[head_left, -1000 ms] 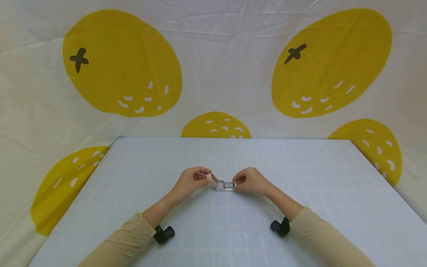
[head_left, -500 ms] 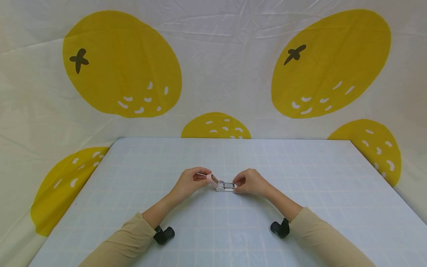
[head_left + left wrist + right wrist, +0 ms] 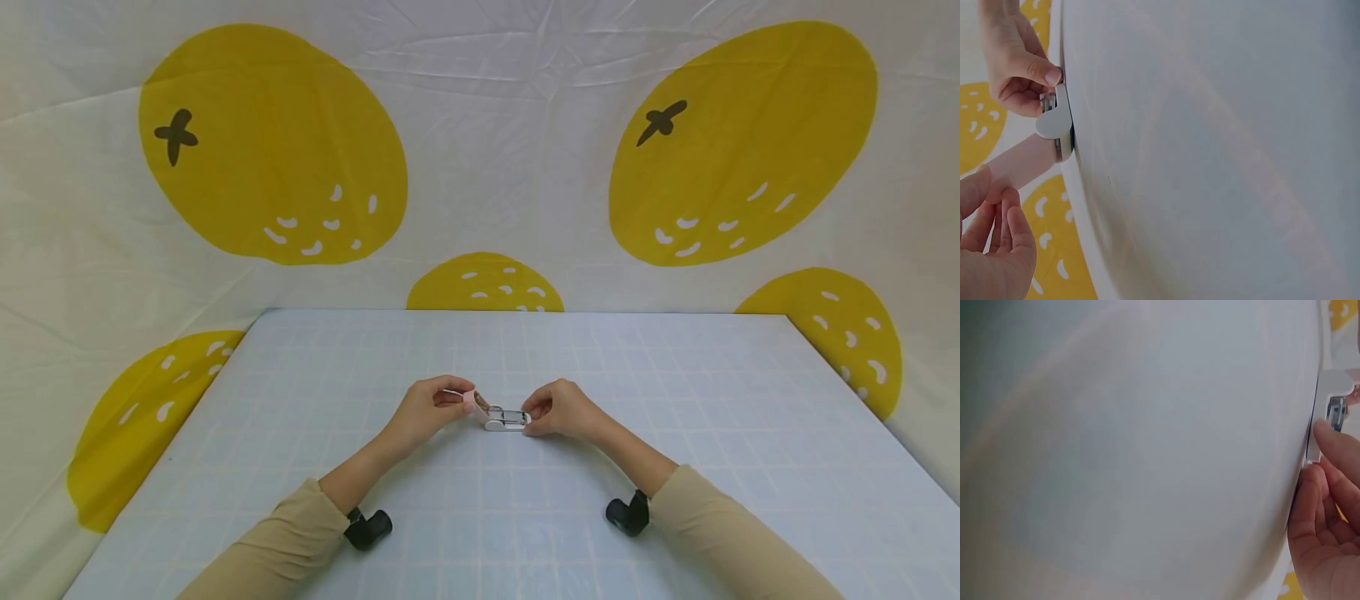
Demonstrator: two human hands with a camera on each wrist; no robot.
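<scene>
Table [image 3: 510, 517]: pale blue top, faint light grid, straight far edge. White sheet [image 3: 510, 167] rises behind it and wraps both its sides, creased, fold lines visible above the far edge. Prints on sheet: two big yellow ovals [image 3: 277, 150] above the table, each with a dark cross mark; one half-oval [image 3: 486, 283] cut by its far edge; more yellow along its left and right edges. Light soft, fairly even.

Both forearms [image 3: 358, 473] angled inward; left fingers [image 3: 1020, 228] and right fingers [image 3: 1305, 509] pinching, near each other.
</scene>
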